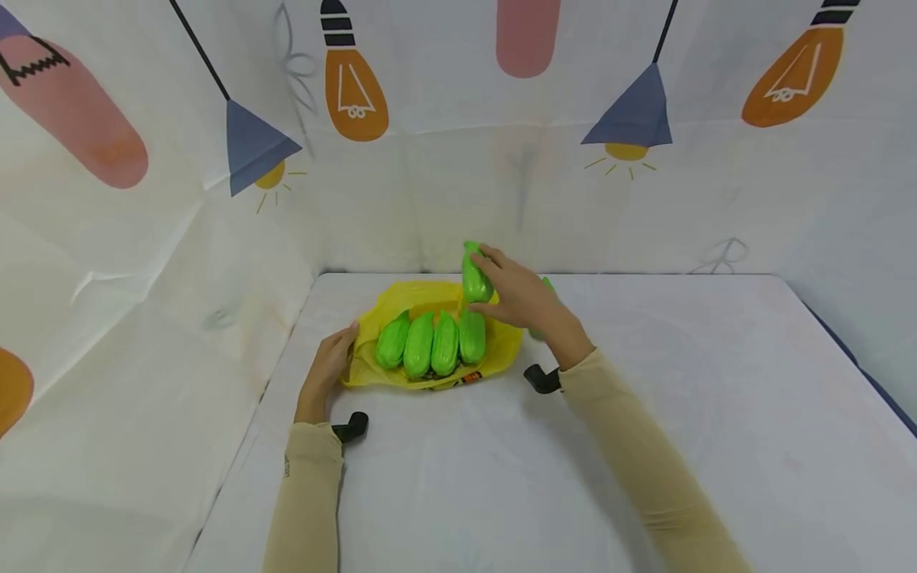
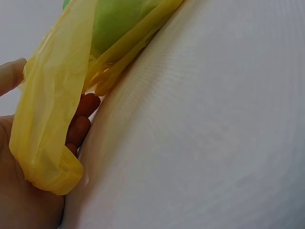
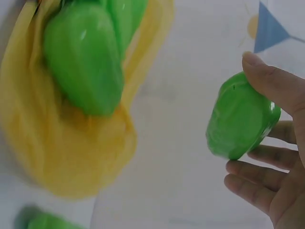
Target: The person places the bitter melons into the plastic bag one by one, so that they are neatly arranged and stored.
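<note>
A yellow plastic bag (image 1: 397,298) lies spread on the table, with several shiny green oblong pieces (image 1: 419,344) side by side on it, their tops pointed. My left hand (image 1: 329,370) holds the bag's left edge; in the left wrist view the yellow film (image 2: 47,109) passes between thumb and curled fingers. Raised above the bag's right end, my right hand (image 1: 523,294) grips one more green oblong piece (image 1: 476,278) upright. The right wrist view shows that piece (image 3: 245,119) between the thumb and fingers, apart from the bag.
Another green piece (image 1: 548,282) is partly hidden behind my right hand, at the right of the bag. The white table (image 1: 645,382) extends to the right and front. A printed cloth wall (image 1: 458,199) stands behind the table and along its left side.
</note>
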### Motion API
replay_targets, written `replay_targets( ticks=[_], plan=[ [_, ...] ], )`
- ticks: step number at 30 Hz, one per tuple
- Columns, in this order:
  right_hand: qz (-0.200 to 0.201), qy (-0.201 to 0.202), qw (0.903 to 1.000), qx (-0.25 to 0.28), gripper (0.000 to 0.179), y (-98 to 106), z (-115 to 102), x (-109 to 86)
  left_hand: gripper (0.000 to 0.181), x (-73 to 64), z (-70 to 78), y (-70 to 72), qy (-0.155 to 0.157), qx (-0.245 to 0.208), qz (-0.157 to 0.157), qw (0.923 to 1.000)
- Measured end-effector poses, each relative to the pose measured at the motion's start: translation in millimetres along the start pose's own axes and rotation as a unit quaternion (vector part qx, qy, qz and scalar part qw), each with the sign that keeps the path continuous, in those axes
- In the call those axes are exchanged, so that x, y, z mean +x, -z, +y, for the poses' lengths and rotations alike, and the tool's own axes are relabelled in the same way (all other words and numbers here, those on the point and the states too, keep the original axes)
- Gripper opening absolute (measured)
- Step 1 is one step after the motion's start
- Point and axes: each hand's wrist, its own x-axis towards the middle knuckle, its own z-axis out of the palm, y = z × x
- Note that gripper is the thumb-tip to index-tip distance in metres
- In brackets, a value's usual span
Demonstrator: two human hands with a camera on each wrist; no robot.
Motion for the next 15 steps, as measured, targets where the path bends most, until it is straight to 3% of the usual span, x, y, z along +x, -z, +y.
replay_targets(
  ticks=[8,15],
  plan=[
    [-0.035,0.061,0.9974,0.019,0.085,-26.3,-55.8,20.3,0.075,-2.8,1.5,-1.2,0.007,-0.017,0.003,0.9998],
    [-0.077,0.068,0.9946,-0.018,0.086,-58.7,-76.2,27.9,0.079,0.8,-1.8,-0.4,0.0,-0.004,0.002,1.0]
  ],
)
